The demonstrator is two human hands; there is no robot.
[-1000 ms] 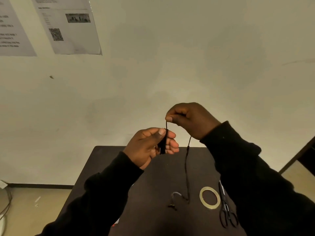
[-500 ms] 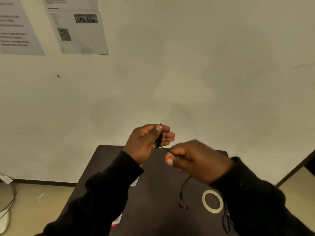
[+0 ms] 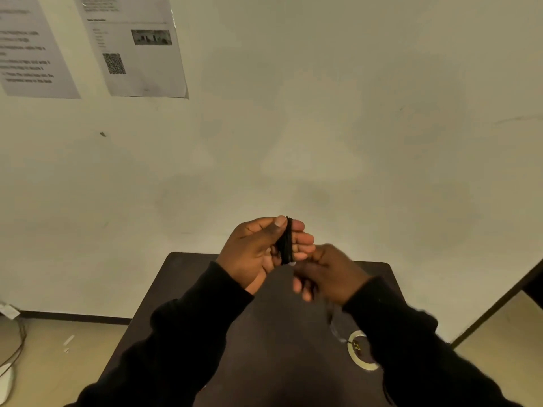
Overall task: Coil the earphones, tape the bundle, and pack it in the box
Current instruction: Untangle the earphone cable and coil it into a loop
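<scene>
Now, my left hand (image 3: 258,254): it is raised above the worktop, thumb pressing the coiled earphone cable against my fingers.
Coiled earphone cable (image 3: 286,240): a narrow black bundle, standing nearly upright between my left thumb and fingers.
My right hand (image 3: 326,273): blurred, just beside the lower end of the bundle, fingers curled; I cannot tell if it pinches the loose cable or not.
Loose cable end: I cannot make it out clearly; below my right wrist there is only a faint blurred streak.
Tape roll (image 3: 360,352): a pale ring lying flat on the worktop, partly covered by my right sleeve (image 3: 411,342).
Worktop (image 3: 188,277): dark surface, its far edge against the wall.
Wall (image 3: 323,113): plain and pale, with two printed sheets (image 3: 138,45) at the upper left, one carrying a QR code.
Box: not seen in this view.
</scene>
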